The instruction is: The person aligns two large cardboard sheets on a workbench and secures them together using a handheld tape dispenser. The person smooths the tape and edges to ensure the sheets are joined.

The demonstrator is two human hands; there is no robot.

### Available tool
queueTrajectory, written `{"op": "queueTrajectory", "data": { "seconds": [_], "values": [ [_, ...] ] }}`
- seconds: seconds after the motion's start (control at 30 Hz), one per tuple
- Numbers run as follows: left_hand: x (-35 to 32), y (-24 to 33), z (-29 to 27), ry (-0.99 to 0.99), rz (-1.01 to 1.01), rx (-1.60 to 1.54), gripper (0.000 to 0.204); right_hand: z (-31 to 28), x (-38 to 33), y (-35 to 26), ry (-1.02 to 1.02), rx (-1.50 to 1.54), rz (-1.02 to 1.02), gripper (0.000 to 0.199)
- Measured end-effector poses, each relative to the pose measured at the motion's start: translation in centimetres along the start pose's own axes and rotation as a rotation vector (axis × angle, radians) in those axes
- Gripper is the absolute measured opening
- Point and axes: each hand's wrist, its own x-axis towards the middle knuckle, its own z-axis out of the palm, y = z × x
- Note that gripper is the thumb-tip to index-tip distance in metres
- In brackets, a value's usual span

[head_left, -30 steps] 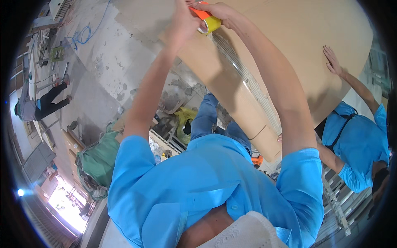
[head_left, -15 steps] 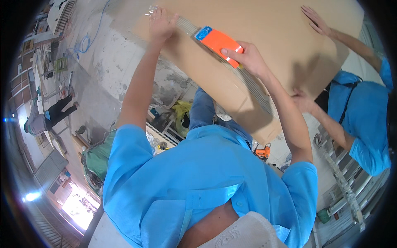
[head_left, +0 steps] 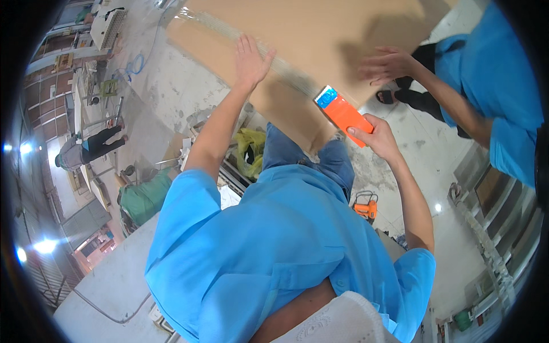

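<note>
A large brown cardboard sheet [head_left: 320, 34] lies in front of me, with a strip of clear tape [head_left: 220, 30] running slantwise along it, its far-left end shiny and wrinkled. My left hand [head_left: 253, 62] rests on the cardboard by the strip, fingers stretched out and nothing held. In my right hand [head_left: 374, 137] is an orange tape dispenser [head_left: 347, 117] with a blue-and-white front end, gripped at its near end. Its front end meets the strip near the cardboard's right edge. Whether tape still joins the two is hard to make out.
At the right, a co-worker in blue holds a hand [head_left: 389, 66] over the cardboard. An orange power tool [head_left: 366, 208] lies on the floor by my legs, a yellow bag [head_left: 249, 151] on their other side. Metal racking [head_left: 497, 228] stands right, a green bundle [head_left: 146, 197] left.
My left hand has slid rightward and nearer along the tape. My right hand has drawn the dispenser right and toward me, to the cardboard's edge. The co-worker has shifted position, with the hand lower.
</note>
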Motion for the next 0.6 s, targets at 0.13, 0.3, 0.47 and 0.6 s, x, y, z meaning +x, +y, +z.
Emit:
{"op": "queueTrajectory", "data": {
  "seconds": [0.13,0.3,0.47,0.6],
  "values": [
    [-5.0,7.2,-0.5,-0.079,0.04,0.0,0.1,-2.6,-5.5,5.7,-0.007,-0.081,0.038,0.043],
    [-9.3,14.4,-2.4,-0.225,0.079,0.084,0.103,-3.9,-10.2,11.9,0.058,0.021,0.003,0.045],
    [-14.4,22.0,-3.0,-0.4,0.131,-0.118,0.112,-1.7,-9.3,14.1,0.112,0.015,0.1,0.044],
    [-14.5,24.3,-2.4,-0.324,0.051,-0.027,0.114,0.2,-5.8,13.0,0.088,0.001,0.141,0.04]
  ]
}}
